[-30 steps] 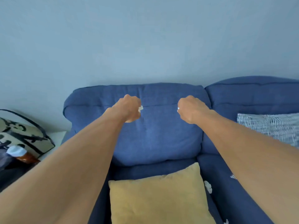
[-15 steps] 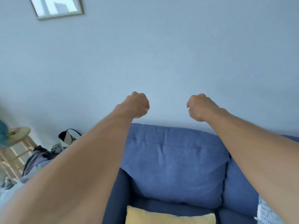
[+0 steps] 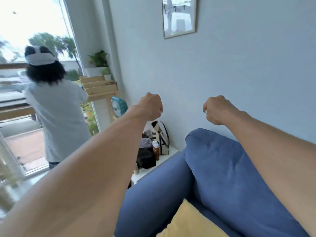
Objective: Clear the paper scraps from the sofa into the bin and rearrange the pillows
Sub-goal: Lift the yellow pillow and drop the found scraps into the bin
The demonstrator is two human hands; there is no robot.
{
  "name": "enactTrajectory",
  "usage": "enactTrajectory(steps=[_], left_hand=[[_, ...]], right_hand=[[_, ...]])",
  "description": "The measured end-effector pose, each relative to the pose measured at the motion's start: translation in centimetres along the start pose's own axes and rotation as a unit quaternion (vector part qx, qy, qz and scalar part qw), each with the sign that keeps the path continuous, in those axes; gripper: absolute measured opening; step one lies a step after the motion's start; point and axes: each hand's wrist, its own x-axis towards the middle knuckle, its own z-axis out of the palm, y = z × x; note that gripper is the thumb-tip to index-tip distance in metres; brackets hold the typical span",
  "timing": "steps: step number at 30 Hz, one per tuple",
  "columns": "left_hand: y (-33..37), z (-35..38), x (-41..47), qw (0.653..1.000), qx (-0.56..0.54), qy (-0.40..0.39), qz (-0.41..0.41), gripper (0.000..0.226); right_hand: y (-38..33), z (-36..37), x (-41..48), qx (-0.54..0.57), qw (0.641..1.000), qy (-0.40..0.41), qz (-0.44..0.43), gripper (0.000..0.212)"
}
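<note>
Both bare arms reach out in front of the pale grey wall [image 3: 248, 65], above the armrest end of the blue fabric sofa [image 3: 222, 168]. The left hand [image 3: 150, 106] has its grip balled tight, fingers curled under, and whatever is inside is hidden. The right hand [image 3: 216, 110] is also fisted, its grip pinching a tiny white paper scrap [image 3: 206, 111] that just peeks out. A mustard-yellow square pillow [image 3: 184, 221] lies on the sofa seat at the bottom edge of view, between the forearms. Beside the armrest, a low white bench [image 3: 171, 153] carries a black-and-cream tote bag [image 3: 160, 137] and a brown bottle [image 3: 156, 151]. A person in a white shirt [image 3: 58, 113] stands at the window
</note>
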Motion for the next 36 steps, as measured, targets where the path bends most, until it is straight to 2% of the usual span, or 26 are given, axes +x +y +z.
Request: enactTrajectory(steps=[9, 11, 12, 15, 18, 23, 29, 36], left_hand=[[-14.0, -8.1, -13.1, 0.984, 0.073, 0.047, -0.158, 0.019], [-15.7, -8.9, -14.5, 0.979, 0.087, 0.054, -0.177, 0.019], [-18.4, -10.8, -18.1, 0.972, 0.104, 0.059, -0.204, 0.019], [-20.7, -13.3, -22.4, 0.963, 0.114, 0.069, -0.233, 0.018], [-24.4, -15.7, -30.3, 0.948, 0.126, 0.063, -0.285, 0.016], [-28.1, -17.9, -38.1, 0.931, 0.158, 0.065, -0.322, 0.021], [-30.1, -16.7, -40.9, 0.925, 0.137, 0.072, -0.346, 0.02], [-32.8, -7.3, -41.5, 0.93, 0.11, 0.052, -0.348, 0.02]], right_hand=[[-18.1, 0.1, -3.6, 0.073, 0.981, -0.025, -0.18, 0.033], [-20.0, -0.2, -4.6, 0.075, 0.976, -0.028, -0.203, 0.031], [-23.9, -0.2, -6.4, 0.081, 0.967, -0.026, -0.241, 0.03], [-27.7, -0.6, -8.7, 0.08, 0.956, -0.004, -0.282, 0.03], [-33.4, -0.9, -14.4, 0.096, 0.936, -0.005, -0.34, 0.027], [-39.7, 0.4, -19.0, 0.145, 0.915, -0.035, -0.374, 0.027], [-42.6, 2.2, -21.0, 0.154, 0.906, -0.059, -0.39, 0.026], [-42.7, 10.7, -22.0, 0.127, 0.906, -0.063, -0.399, 0.026]])
